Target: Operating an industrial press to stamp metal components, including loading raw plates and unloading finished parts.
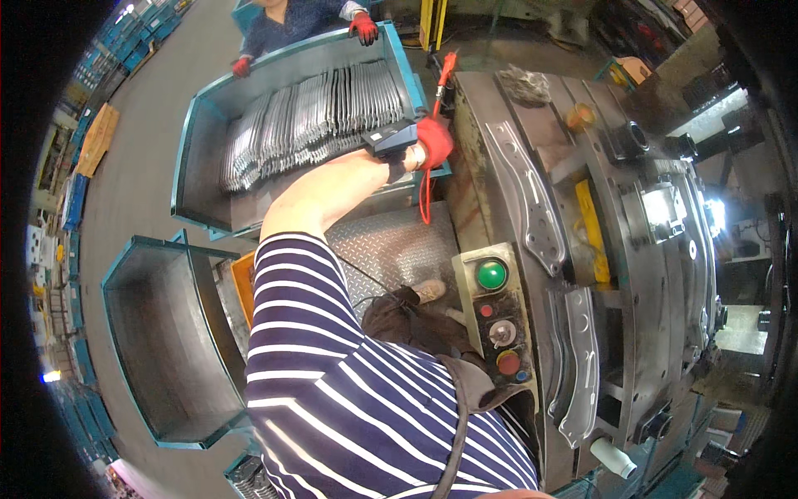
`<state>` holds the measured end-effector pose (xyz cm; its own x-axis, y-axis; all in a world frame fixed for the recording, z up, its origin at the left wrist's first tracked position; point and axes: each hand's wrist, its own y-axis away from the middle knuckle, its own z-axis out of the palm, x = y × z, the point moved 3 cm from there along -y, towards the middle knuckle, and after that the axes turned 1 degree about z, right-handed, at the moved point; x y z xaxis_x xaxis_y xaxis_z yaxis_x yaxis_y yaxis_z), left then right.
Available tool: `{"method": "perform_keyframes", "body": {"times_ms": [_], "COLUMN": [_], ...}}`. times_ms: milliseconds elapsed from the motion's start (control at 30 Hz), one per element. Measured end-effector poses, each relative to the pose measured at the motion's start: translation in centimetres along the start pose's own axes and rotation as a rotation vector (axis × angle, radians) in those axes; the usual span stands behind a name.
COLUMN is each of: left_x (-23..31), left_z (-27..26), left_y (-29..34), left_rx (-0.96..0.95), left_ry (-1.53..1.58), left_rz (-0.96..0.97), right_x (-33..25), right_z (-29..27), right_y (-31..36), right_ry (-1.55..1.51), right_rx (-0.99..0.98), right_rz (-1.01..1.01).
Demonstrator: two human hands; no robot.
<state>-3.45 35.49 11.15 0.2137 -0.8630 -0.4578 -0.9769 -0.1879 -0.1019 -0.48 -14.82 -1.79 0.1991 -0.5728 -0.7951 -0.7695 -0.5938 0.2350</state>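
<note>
My left hand (434, 142), in a red glove, reaches forward to the near corner of the press bed. It looks closed around a thin red-orange tool (446, 73) that points away from me. A red cord loop (426, 198) hangs below the hand, and a dark boxy device (392, 141) is strapped at the wrist. Just left of the hand, a blue-green metal bin (195, 158) holds a long row of stacked stamped metal parts (312, 116). Similar long stamped parts lie on the press, one farther (532, 200) and one nearer (580, 366). My right hand is out of view.
A co-worker's red-gloved hands (363, 29) rest on the bin's far rim. A second blue-green bin (220, 320) stands at left. A control box with a green button (491, 274) edges the press. Tread plate (407, 241) covers the floor, and a white cylinder (613, 457) sticks out nearby.
</note>
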Motion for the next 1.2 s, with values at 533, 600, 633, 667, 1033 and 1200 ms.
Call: {"method": "perform_keyframes", "body": {"times_ms": [533, 600, 633, 667, 1033, 1200], "left_x": [7.1, 7.5, 7.7, 7.9, 17.0, 19.9], "left_z": [16.7, 15.7, 15.2, 14.6, 17.0, 15.2], "left_y": [3.0, 3.7, 4.3, 5.0, 18.9, 24.5], "left_rx": [-0.169, -0.229, -0.275, -0.314, -0.916, -1.164], "left_ry": [0.662, 0.761, 0.797, 0.835, 0.991, 0.876], "left_rz": [0.14, 0.102, 0.055, 0.012, -0.113, -0.056], "right_x": [0.6, 0.6, 0.7, 0.7, 1.4, 2.2], "right_z": [0.0, 0.0, 0.0, 0.0, 0.1, 0.2], "right_y": [0.8, 0.9, 0.9, 1.1, 2.6, 2.9], "right_ry": [-0.015, -0.021, -0.023, -0.022, -0.04, -0.049], "right_rx": [0.031, 0.043, 0.047, 0.051, 0.094, 0.106], "right_rz": [0.047, 0.055, 0.057, 0.062, 0.099, 0.116]}}
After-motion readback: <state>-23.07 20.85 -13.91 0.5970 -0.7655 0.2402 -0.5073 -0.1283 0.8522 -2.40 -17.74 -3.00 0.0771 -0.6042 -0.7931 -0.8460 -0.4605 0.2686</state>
